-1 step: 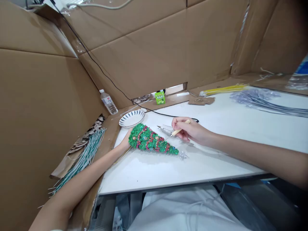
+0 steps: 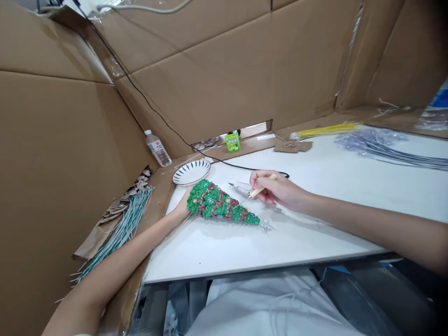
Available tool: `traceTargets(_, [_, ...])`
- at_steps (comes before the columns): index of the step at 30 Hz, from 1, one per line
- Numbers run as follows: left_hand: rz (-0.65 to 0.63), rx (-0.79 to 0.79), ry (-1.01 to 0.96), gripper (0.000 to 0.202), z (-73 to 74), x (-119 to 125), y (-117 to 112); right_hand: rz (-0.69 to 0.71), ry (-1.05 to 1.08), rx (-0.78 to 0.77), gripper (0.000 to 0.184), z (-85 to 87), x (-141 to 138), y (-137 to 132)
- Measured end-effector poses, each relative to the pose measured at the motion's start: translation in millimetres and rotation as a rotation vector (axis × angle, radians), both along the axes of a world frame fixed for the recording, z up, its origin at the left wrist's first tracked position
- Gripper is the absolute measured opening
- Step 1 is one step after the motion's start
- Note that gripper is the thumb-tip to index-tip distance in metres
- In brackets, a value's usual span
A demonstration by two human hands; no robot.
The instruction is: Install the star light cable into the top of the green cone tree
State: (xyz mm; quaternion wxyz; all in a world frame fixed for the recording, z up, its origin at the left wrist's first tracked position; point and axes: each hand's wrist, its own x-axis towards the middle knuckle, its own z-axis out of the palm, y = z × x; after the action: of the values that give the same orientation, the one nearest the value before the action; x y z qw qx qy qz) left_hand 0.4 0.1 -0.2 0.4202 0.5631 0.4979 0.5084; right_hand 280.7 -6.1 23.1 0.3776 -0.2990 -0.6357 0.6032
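Note:
A green beaded cone-shaped tree (image 2: 219,204) with red garlands lies on its side on the white table (image 2: 315,233), tip pointing right. My left hand (image 2: 182,206) grips its wide base from behind, and the tree hides most of the fingers. My right hand (image 2: 276,189) pinches a thin wooden-handled tool (image 2: 261,188) like a pen. The tool's metal tip touches the tree near its narrow end. A small clear bead piece (image 2: 266,226) lies just beyond the tree's tip.
Metal pliers (image 2: 241,188) lie behind the tree, and a striped dish (image 2: 191,172), a water bottle (image 2: 158,148) and a green carton (image 2: 233,142) stand further back. Yellow wires (image 2: 325,130) and grey wires (image 2: 385,149) lie at the right, green-white wires (image 2: 121,231) at the left. Cardboard walls enclose the table.

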Motion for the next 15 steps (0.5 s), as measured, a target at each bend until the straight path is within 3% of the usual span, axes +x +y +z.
traceTargets(8, [0.033,-0.029,-0.01,0.019,-4.0,-3,0,0.009,0.0,0.052,0.005,2.2,1,-1])
traceTargets(15, [-0.011,-0.026,-0.059,0.019,-11.2,-8,6,-0.025,-0.094,0.267,0.005,14.7,5,-11])
